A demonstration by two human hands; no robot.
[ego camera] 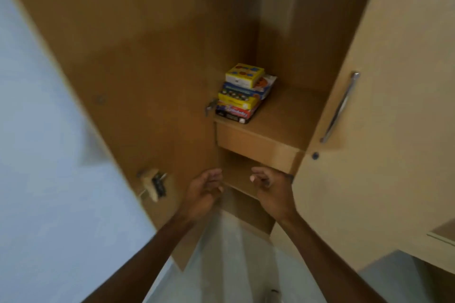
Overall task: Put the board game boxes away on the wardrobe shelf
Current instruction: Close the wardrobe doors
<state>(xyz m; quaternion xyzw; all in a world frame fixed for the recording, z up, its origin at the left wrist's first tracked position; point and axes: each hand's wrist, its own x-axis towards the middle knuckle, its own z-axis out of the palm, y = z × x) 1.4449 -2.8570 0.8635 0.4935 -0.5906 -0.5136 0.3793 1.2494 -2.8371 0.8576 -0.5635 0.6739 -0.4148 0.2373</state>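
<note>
Boxes [242, 96], five stacked, left hand [202, 192], right hand [270, 190]

No text could be read with certainty. The stack of board game boxes [243, 93], on the wardrobe shelf [283, 115] in the middle of the frame, carried printing, but it was too blurred. The bottom box [235, 113] showed a white cursive word on a red band, and its letters were not legible. The top yellow box [245, 75] had coloured shapes and a small dark mark on its white side, also unreadable.
</note>
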